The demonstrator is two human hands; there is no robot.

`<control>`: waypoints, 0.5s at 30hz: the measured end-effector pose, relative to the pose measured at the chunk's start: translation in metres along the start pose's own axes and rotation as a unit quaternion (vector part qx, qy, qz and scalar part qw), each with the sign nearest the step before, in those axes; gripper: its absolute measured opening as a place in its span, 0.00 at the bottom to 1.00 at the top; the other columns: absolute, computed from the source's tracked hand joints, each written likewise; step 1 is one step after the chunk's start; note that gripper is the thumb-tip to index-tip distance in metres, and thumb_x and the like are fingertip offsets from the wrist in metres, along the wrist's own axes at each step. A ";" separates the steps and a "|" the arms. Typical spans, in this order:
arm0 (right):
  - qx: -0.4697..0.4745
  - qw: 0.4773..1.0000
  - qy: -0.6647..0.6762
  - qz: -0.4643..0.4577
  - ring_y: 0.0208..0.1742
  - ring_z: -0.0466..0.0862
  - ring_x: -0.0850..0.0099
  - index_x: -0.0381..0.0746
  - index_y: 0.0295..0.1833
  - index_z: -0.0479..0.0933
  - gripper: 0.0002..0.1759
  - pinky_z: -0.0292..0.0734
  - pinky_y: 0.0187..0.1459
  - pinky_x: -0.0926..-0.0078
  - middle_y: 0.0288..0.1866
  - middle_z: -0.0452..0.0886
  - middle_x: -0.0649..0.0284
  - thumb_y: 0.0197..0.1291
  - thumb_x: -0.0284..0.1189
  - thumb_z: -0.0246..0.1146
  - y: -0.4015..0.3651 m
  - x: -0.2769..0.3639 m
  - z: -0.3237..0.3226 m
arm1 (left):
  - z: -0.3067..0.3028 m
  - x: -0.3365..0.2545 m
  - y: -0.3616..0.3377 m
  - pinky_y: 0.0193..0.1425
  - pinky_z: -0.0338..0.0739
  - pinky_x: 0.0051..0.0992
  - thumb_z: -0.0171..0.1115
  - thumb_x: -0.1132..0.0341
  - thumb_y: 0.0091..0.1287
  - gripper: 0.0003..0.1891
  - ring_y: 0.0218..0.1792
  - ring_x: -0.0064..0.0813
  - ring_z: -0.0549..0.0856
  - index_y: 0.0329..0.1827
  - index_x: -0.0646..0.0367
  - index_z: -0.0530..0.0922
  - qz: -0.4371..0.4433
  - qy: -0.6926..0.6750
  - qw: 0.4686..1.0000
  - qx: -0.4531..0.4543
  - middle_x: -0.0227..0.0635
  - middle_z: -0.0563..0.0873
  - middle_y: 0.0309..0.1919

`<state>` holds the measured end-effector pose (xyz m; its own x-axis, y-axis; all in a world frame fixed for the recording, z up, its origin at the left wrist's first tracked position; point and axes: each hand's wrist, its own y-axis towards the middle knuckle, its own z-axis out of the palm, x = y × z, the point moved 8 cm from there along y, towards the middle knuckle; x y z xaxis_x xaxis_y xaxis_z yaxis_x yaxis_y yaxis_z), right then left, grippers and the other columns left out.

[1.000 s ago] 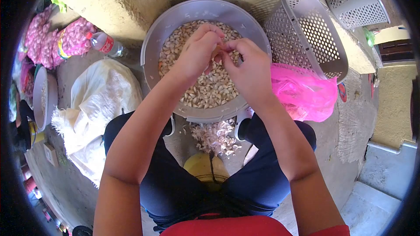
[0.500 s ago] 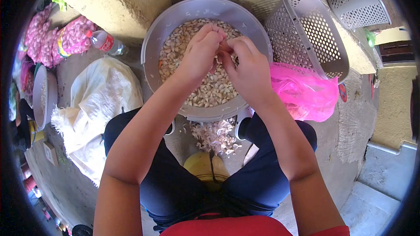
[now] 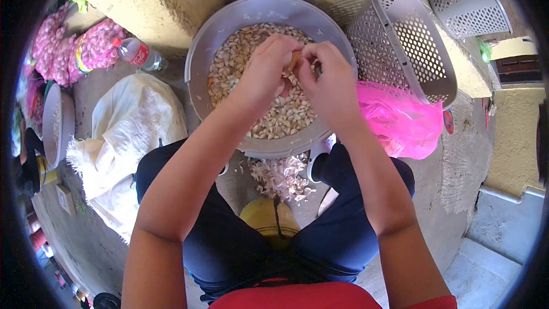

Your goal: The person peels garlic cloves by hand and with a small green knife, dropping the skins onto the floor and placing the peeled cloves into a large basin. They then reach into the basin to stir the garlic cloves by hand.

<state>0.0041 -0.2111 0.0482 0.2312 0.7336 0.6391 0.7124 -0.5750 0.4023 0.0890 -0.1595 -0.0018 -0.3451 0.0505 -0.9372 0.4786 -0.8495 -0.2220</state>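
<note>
Garlic cloves [image 3: 280, 121] loose inside grey basin [image 3: 257, 13], left hand [image 3: 265, 71] and right hand [image 3: 333, 77] above them, fingers of both curled inward, anything gripped cannot be determined, peelings [image 3: 280, 177] on floor [image 3: 437, 186] at near side.

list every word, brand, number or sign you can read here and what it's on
"Cola": in white on the red label of the plastic bottle.
Yellow strip on the pink sack: any print is too small and blurred to read.
I can make out no other text.
</note>
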 end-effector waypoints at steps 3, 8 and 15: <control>0.005 0.999 0.043 -0.008 0.35 0.76 0.57 0.35 0.35 0.70 0.07 0.71 0.37 0.66 0.32 0.74 0.55 0.50 0.26 0.58 0.007 0.001 -0.011 | 0.002 -0.002 -0.002 0.14 0.59 0.16 0.52 0.57 0.58 0.10 0.17 0.16 0.70 0.35 0.53 0.72 -0.051 -0.037 0.998 0.020 0.26 0.74 0.22; 0.006 0.998 0.068 -0.011 0.36 0.76 0.57 0.35 0.35 0.70 0.07 0.71 0.38 0.68 0.33 0.74 0.55 0.50 0.25 0.58 0.011 -0.001 -0.022 | 0.007 -0.003 -0.004 0.14 0.59 0.15 0.55 0.57 0.60 0.10 0.20 0.13 0.70 0.36 0.53 0.73 -0.106 -0.038 0.988 0.101 0.24 0.73 0.22; 0.017 0.997 0.080 -0.007 0.35 0.76 0.57 0.36 0.34 0.69 0.07 0.71 0.38 0.68 0.32 0.73 0.56 0.49 0.25 0.59 0.007 0.005 -0.020 | 0.010 0.000 -0.001 0.14 0.58 0.10 0.53 0.56 0.63 0.12 0.20 0.11 0.70 0.38 0.54 0.73 -0.088 -0.110 0.983 0.115 0.23 0.73 0.23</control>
<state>-0.0031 -0.2185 0.0670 0.1155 0.6727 0.7308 0.7372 -0.5511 0.3908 0.0805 -0.1640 0.0006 -0.5848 0.1141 -0.8031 0.2098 -0.9351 -0.2855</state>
